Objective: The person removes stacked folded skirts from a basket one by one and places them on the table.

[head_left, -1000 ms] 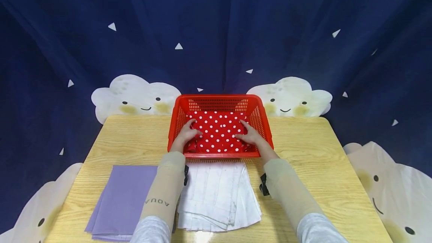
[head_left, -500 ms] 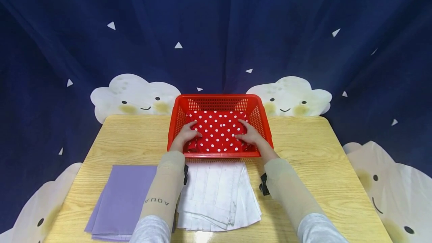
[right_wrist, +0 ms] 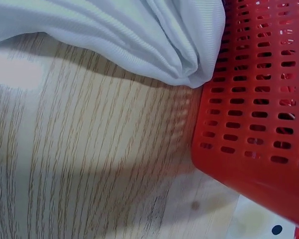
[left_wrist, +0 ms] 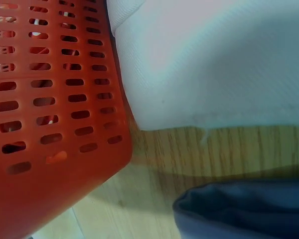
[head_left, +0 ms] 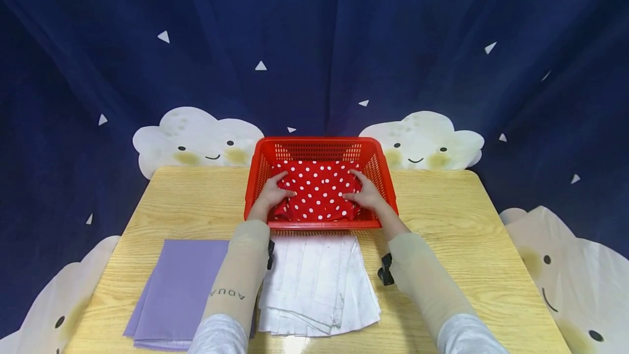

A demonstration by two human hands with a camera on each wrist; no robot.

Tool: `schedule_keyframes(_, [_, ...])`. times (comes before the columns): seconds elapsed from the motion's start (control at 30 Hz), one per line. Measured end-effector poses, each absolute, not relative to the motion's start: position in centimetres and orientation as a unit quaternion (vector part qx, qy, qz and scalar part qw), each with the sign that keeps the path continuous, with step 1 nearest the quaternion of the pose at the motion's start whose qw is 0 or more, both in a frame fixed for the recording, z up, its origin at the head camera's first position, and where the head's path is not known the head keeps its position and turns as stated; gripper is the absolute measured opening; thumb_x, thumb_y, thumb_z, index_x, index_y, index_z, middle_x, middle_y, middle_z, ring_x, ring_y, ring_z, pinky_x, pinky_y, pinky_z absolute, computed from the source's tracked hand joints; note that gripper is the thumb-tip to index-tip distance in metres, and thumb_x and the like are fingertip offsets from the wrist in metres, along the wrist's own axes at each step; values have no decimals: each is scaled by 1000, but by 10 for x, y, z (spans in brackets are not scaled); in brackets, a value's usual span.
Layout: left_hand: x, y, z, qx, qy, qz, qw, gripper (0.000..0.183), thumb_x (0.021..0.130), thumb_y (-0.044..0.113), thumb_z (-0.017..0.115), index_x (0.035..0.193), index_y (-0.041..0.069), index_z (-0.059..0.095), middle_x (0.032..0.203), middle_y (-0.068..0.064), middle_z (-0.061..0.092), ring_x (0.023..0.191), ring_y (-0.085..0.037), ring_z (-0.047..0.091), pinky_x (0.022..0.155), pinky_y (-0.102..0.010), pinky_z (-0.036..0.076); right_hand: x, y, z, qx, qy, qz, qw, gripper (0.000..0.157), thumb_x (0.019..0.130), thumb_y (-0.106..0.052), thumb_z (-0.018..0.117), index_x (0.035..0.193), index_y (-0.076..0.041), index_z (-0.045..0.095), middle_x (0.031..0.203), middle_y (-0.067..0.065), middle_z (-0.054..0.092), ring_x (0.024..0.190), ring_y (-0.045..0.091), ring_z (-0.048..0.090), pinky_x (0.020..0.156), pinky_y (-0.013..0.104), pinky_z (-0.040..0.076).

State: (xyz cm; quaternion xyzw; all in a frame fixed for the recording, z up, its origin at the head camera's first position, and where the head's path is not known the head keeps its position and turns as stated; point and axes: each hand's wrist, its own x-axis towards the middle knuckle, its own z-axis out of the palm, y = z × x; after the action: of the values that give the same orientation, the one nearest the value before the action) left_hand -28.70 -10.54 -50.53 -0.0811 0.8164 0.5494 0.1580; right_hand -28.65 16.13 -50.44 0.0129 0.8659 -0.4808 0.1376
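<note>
In the head view, a folded red cloth with white polka dots (head_left: pixel 316 193) lies inside a red plastic basket (head_left: pixel 321 225). My left hand (head_left: pixel 274 193) reaches over the basket's near left part and rests at the cloth's left edge, its thumb and forefinger spread. At the right edge, my right hand (head_left: pixel 367 193) touches the cloth in a mirrored way, thumb and forefinger apart. The other fingers of both hands are partly hidden. Neither hand appears in the wrist views, which show the perforated basket walls (left_wrist: pixel 60 99) from outside.
White folded cloths (head_left: pixel 309 288) are stacked just in front of the basket, between my forearms. Purple folded cloths (head_left: pixel 182 288) lie to the left, partly under my left forearm. A dark blue curtain with clouds (head_left: pixel 314 42) hangs behind the wooden table (head_left: pixel 442 201).
The polka-dot cloth has shifted slightly, its near edge now a little farther back and more uneven. My right hand has moved slightly; the left stays nearly where it was.
</note>
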Motion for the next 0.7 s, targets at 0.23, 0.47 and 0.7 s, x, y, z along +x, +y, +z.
schedule_keyframes(0.23, [-289,-106,-504,-71,822,548,136,72,82,7,66,144,17,31,141,-15,34,122,-28,36,96,-40,42,-287,161,-502,13,865,-484,127,80,79,-9,69,145,-20,25,138,16,35,120,34,38,97,46,39])
schedule_keyframes(0.47, [-291,-106,-504,-59,836,536,98,70,81,5,66,142,13,34,139,-17,37,122,-29,37,99,-37,38,-284,163,-498,14,871,-477,113,80,80,-10,68,145,-20,24,137,17,34,119,34,38,96,47,40])
schedule_keyframes(0.7, [-291,-107,-500,-67,812,571,97,69,82,6,65,142,18,34,140,-14,36,121,-28,38,91,-38,45,-286,167,-496,10,865,-490,106,79,81,-9,67,145,-20,24,135,17,36,118,33,40,94,45,42])
